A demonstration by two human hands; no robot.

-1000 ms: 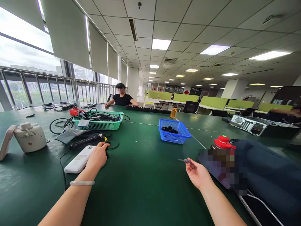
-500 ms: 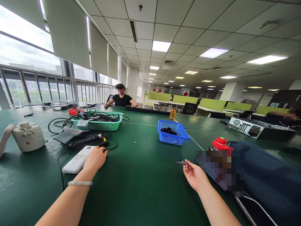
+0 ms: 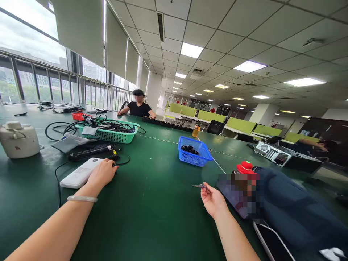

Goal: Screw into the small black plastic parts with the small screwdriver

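Over the last second the view swings left and tips down a little, so both hands sit slightly lower and further left in the frame, but their grips look the same. The left hand (image 3: 102, 174) has drawn back a touch from the black cable plug (image 3: 114, 158) it was pressing a second ago; its fingertips now rest beside the plug, fingers loosely curled over the near end of the white power bank (image 3: 78, 175), closed on nothing that can be seen. Judging by that, the plug end seems let go, or only lightly touched.

The right hand (image 3: 213, 201), at lower centre right, stays raised just off the green tabletop (image 3: 152, 217), palm turned up and inward, wrist bent back. Its thumb and forefinger are pinched shut on a small metal piece (image 3: 200, 186) that juts left; what it is cannot be told. The blue basket (image 3: 193, 151) stands well beyond it.
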